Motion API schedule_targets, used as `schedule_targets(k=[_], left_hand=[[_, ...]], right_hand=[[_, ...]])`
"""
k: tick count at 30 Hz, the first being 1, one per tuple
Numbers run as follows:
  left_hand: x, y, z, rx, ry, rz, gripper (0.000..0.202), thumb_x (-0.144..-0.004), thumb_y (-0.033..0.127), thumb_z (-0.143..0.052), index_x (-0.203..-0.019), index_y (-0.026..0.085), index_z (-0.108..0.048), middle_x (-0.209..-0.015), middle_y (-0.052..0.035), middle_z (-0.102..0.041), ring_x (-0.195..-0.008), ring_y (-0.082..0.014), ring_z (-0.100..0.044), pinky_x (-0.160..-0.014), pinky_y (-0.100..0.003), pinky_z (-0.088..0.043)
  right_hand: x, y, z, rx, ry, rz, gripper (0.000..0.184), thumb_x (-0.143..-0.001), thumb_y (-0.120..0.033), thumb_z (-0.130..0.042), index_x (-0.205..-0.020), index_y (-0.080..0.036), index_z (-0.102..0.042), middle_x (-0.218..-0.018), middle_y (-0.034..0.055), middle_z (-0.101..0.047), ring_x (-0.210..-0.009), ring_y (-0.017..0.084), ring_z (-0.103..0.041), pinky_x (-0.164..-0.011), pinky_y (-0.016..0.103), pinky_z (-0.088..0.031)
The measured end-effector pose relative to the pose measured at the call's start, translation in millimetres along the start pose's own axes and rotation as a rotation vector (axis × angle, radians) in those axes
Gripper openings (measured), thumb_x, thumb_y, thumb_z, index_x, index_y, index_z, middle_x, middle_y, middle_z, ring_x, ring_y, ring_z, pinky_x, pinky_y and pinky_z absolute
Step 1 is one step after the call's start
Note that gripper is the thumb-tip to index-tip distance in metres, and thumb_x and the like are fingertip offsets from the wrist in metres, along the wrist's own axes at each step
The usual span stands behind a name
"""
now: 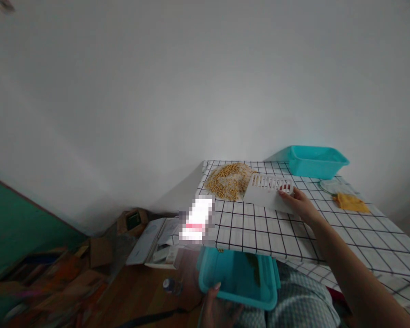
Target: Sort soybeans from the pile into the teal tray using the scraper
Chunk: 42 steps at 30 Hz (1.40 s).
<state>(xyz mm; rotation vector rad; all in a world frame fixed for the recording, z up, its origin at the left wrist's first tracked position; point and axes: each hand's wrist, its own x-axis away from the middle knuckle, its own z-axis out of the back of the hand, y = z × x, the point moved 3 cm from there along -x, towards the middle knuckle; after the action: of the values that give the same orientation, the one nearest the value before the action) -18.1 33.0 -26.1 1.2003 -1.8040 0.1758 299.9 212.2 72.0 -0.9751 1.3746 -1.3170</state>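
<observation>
My right hand [295, 202] grips the right end of a white slotted plastic panel [264, 197], thumb on top. The panel's left end is beside a spread pile of round yellow beans [227, 182], which look like soybeans mixed with fine pale bits. Below the table's near edge, my left hand [212, 300] holds the near-left rim of a teal plastic box [237, 278], its thumb over the edge. The box sits by my lap. A few beans show at its far side, and a darker patch lies at its right; I cannot make that out.
A checked cloth covers the table [249, 228]. A larger teal basin [316, 161] stands at the back right, near a clear lid-like piece [333, 187] and a yellow cloth [351, 202]. A blurred bright rectangle [198, 216] is at the left edge. Cardboard boxes [100, 253] lie on the floor.
</observation>
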Motion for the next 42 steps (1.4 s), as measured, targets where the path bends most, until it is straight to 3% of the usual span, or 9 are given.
schedule_targets(k=[6, 13, 18, 27, 34, 42], left_hand=[[0, 0, 1.4, 0.014, 0.0, -0.008, 0.018, -0.075, 0.025, -0.056, -0.092, 0.025, -0.049, -0.08, -0.0042, -0.073, -0.077, -0.0287, -0.068, -0.061, -0.042, -0.055], [6, 1, -5.5, 0.02, -0.019, 0.005, 0.022, -0.075, 0.026, -0.056, -0.095, 0.022, -0.05, -0.083, -0.0071, -0.073, -0.08, -0.029, -0.067, -0.059, -0.039, -0.054], [10, 1, -8.0, 0.0, 0.011, -0.006, 0.025, -0.073, 0.026, -0.058, -0.096, 0.022, -0.051, -0.082, -0.0068, -0.073, -0.079, -0.0292, -0.067, -0.061, -0.04, -0.054], [2, -1, -1.4, -0.01, 0.016, -0.012, 0.019, -0.076, 0.028, -0.055, -0.094, 0.024, -0.049, -0.08, -0.0046, -0.073, -0.082, -0.0298, -0.067, -0.064, -0.041, -0.053], [0, 0, 0.2, -0.025, 0.008, 0.012, 0.029, -0.076, 0.03, -0.056, -0.103, 0.024, -0.049, -0.085, -0.0068, -0.073, -0.09, -0.0312, -0.065, -0.066, -0.041, -0.054], [-2, 1, 0.9, -0.025, -0.015, 0.024, 0.024, -0.076, 0.03, -0.056, -0.097, 0.022, -0.05, -0.087, -0.0076, -0.073, -0.088, -0.032, -0.066, -0.065, -0.042, -0.054]], right_hand=[[1, -2, -8, -0.081, 0.031, 0.031, 0.041, -0.072, -0.048, -0.066, -0.106, -0.026, -0.06, -0.1, 0.0042, -0.07, -0.083, 0.025, -0.067, -0.069, 0.038, -0.054], [8, -2, -21, -0.056, -0.01, 0.007, 0.041, -0.073, -0.047, -0.066, -0.107, -0.024, -0.059, -0.097, 0.0056, -0.07, -0.081, 0.025, -0.066, -0.069, 0.038, -0.054], [6, -2, -23, -0.088, -0.013, 0.009, 0.04, -0.074, -0.045, -0.065, -0.108, -0.024, -0.059, -0.102, 0.0055, -0.069, -0.086, 0.025, -0.065, -0.075, 0.038, -0.053], [4, 2, -21, -0.038, 0.058, -0.007, 0.041, -0.073, -0.047, -0.065, -0.106, -0.023, -0.06, -0.1, 0.0068, -0.069, -0.082, 0.024, -0.066, -0.067, 0.034, -0.054], [5, 1, -22, 0.009, 0.025, -0.007, 0.041, -0.074, -0.048, -0.065, -0.106, -0.022, -0.061, -0.095, 0.0061, -0.07, -0.081, 0.024, -0.067, -0.066, 0.034, -0.055], [7, -1, -25, 0.035, -0.016, -0.011, 0.036, -0.075, -0.047, -0.064, -0.102, -0.023, -0.061, -0.095, 0.0057, -0.071, -0.081, 0.024, -0.067, -0.067, 0.035, -0.056]])
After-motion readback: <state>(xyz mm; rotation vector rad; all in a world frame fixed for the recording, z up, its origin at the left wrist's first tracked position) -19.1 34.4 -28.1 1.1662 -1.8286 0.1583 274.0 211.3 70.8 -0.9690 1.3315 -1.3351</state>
